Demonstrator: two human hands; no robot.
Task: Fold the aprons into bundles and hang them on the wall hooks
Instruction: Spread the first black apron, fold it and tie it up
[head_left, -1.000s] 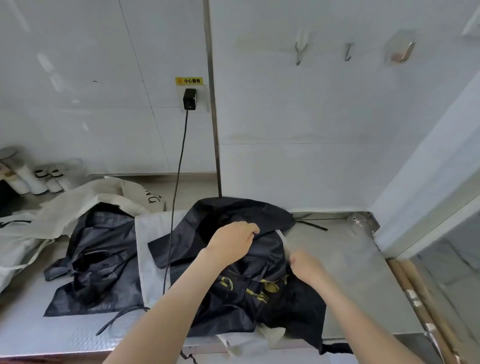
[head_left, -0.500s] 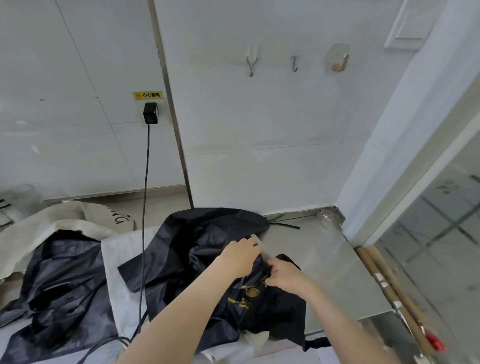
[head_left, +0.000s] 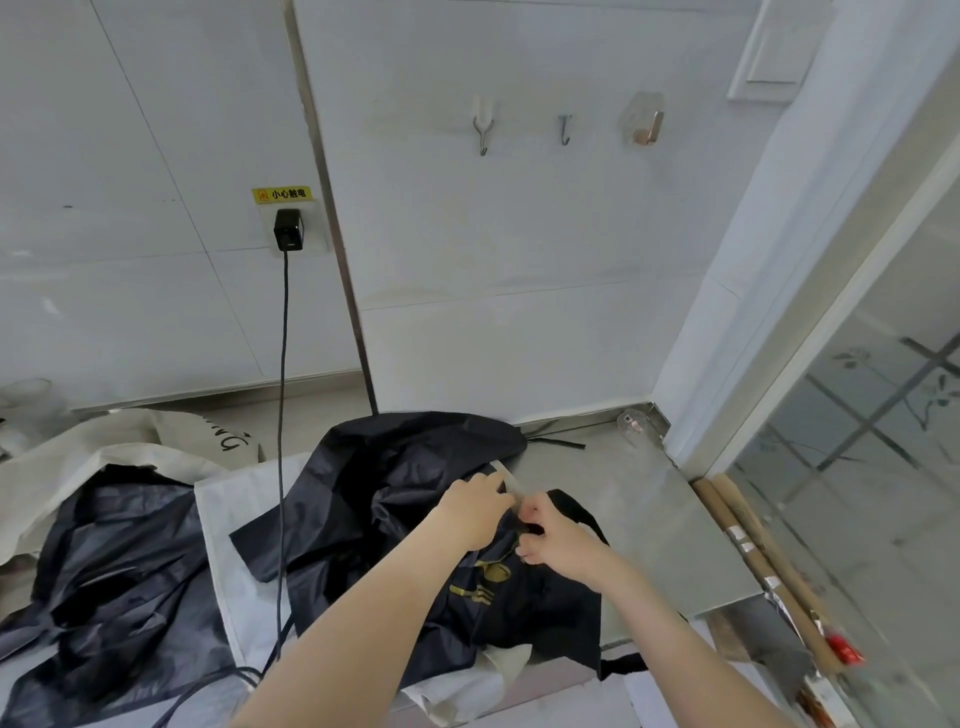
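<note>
To the right of the black apron (head_left: 405, 483) the steel counter (head_left: 639, 514) lies bare up to the side wall (head_left: 737, 291). The back wall (head_left: 519, 234) under the three hooks (head_left: 565, 129) is free. On the left a hanging cable (head_left: 283, 415) and another dark apron (head_left: 119, 566) block the way.

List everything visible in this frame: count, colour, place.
front apron: one, black with gold print, crumpled on the counter under both hands
second apron: one, dark, crumpled at left
pale strap: one, off-white, by the left fingertips
beige cloth: one, far left, behind the second apron
white sheet: one, between the aprons
wall hooks: three, metal, bare, on the white wall
charger: one, black, in the wall socket, cable hanging down
warning label: one, yellow, above the charger
counter: one, steel
cardboard tubes: two, brown, right of the counter
left hand: grips front apron
right hand: pinches front apron
</note>
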